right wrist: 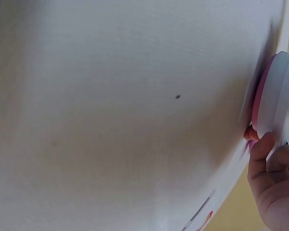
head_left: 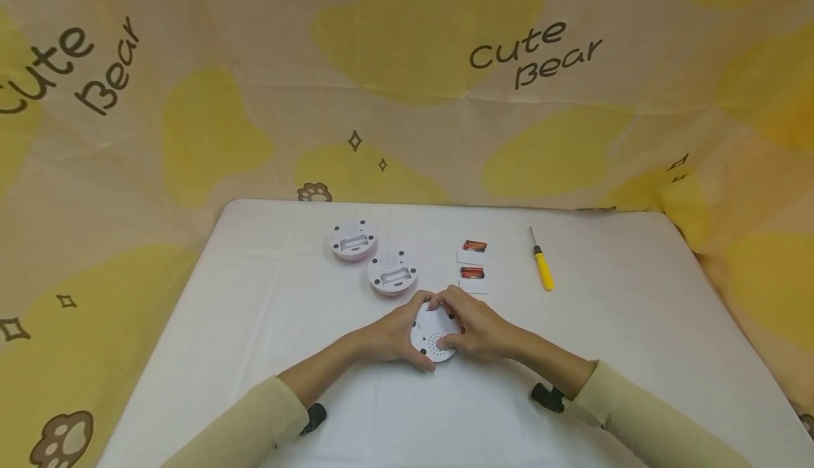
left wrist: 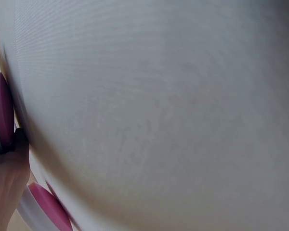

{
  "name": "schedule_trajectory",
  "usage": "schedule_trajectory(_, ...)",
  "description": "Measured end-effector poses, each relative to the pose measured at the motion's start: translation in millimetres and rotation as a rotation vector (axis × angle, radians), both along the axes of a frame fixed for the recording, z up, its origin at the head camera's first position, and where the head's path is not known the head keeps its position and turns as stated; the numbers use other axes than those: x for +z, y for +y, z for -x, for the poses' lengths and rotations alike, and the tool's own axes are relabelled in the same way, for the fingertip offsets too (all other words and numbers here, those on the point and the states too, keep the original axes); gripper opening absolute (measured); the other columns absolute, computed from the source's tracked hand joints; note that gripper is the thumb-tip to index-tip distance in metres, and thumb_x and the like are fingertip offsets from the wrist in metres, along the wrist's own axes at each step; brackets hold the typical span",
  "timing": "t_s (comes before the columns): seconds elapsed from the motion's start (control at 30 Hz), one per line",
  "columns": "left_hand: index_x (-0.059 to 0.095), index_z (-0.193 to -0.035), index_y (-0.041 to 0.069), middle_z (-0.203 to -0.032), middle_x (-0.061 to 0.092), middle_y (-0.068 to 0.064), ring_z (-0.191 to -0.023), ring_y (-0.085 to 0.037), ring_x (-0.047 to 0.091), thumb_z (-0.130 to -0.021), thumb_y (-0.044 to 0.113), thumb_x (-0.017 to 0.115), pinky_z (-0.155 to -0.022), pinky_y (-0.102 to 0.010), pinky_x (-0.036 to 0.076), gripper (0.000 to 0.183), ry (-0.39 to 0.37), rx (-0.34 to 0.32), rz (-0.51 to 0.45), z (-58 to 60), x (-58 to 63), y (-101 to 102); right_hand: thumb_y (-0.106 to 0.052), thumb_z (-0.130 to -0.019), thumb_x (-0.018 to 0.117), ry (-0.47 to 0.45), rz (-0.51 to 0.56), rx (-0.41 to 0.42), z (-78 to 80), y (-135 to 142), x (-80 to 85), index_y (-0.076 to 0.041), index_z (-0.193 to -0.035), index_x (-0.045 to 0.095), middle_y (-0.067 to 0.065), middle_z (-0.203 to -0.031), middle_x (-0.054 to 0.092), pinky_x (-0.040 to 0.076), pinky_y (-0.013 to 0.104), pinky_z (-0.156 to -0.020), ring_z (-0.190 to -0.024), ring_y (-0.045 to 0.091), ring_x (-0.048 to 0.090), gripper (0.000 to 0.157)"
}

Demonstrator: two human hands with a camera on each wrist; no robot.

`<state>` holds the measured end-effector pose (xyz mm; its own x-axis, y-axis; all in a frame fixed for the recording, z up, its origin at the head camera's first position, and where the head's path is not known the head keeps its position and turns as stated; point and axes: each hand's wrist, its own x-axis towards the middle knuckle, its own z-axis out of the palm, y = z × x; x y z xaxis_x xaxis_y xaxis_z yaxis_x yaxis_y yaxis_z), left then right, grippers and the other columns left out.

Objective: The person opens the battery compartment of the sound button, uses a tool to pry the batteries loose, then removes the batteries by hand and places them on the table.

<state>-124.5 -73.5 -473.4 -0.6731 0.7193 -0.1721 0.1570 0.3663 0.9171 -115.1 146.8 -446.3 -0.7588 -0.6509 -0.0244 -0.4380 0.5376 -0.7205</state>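
Note:
Between both hands, in the head view, is a round white speaker-like device with a ring of small holes and dark feet on its upturned face. My left hand curves round its left side, thumb at the near edge and fingers at the far edge. From the right, my right hand grips it, its thumb over the holes and its fingertips at the far rim. The wrist views show the device's pink underside and white side wall close over the table.
Two similar devices lie upturned with battery compartments uncovered. Red-and-black batteries sit beside small white pieces. A yellow-handled screwdriver lies at the right on the white table; a patterned cloth hangs behind.

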Motion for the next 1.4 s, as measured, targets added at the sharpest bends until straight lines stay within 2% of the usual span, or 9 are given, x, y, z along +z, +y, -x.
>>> schedule_trajectory(0.3, 0.032, -0.138, 0.025, -0.124, 0.054, 0.009, -0.108, -0.009, 0.054, -0.067, 0.020, 0.093, -0.096, -0.027, 0.041, 0.094, 0.004, 0.001, 0.006, -0.7, 2.7, -0.3, -0.014, -0.082, 0.082, 0.004, -0.014, -0.004, -0.4, -1.6, 1.4, -0.012, -0.122, 0.049, -0.002, -0.106, 0.047, 0.042, 0.026, -0.079, -0.096, 0.016, 0.049, 0.052)
schedule_trajectory(0.57, 0.030, -0.141, 0.025, -0.125, 0.052, 0.007, -0.108, -0.010, 0.052, -0.067, 0.022, 0.093, -0.096, -0.029, 0.040, 0.097, 0.016, 0.006, 0.021, -0.3, 1.4, -1.2, -0.014, -0.082, 0.082, -0.003, -0.016, -0.010, -2.3, -1.2, -1.1, -0.016, -0.109, 0.055, -0.002, -0.102, 0.046, 0.043, 0.023, -0.068, -0.081, 0.013, 0.048, 0.038)
schedule_trajectory(0.87, 0.031, -0.140, 0.025, -0.126, 0.053, 0.009, -0.111, -0.008, 0.053, -0.067, 0.021, 0.093, -0.099, -0.028, 0.039, 0.095, 0.009, -0.003, -0.007, 0.9, 0.2, -1.3, -0.016, -0.082, 0.083, -0.016, -0.001, -0.025, -1.7, -0.1, -2.5, -0.015, -0.127, 0.047, -0.002, -0.104, 0.046, 0.044, 0.023, -0.070, -0.083, 0.014, 0.049, 0.058)
schedule_trajectory(1.23, 0.032, -0.139, 0.026, -0.124, 0.054, 0.009, -0.109, -0.009, 0.054, -0.067, 0.020, 0.093, -0.097, -0.028, 0.040, 0.095, -0.014, 0.006, -0.011, 0.0, -0.1, -1.4, -0.016, -0.081, 0.083, -0.006, 0.016, -0.009, -1.0, 0.4, -2.2, -0.013, -0.128, 0.049, -0.001, -0.103, 0.045, 0.044, 0.023, -0.068, -0.081, 0.014, 0.049, 0.058)
schedule_trajectory(1.4, 0.032, -0.139, 0.027, -0.126, 0.053, 0.009, -0.111, -0.009, 0.053, -0.067, 0.020, 0.093, -0.099, -0.029, 0.039, 0.095, -0.014, 0.006, -0.007, 0.0, -0.3, -0.9, -0.016, -0.079, 0.085, -0.002, -0.011, -0.034, -2.3, -0.2, -1.4, -0.015, -0.126, 0.049, -0.003, -0.105, 0.048, 0.045, 0.026, -0.077, -0.091, 0.014, 0.049, 0.059)
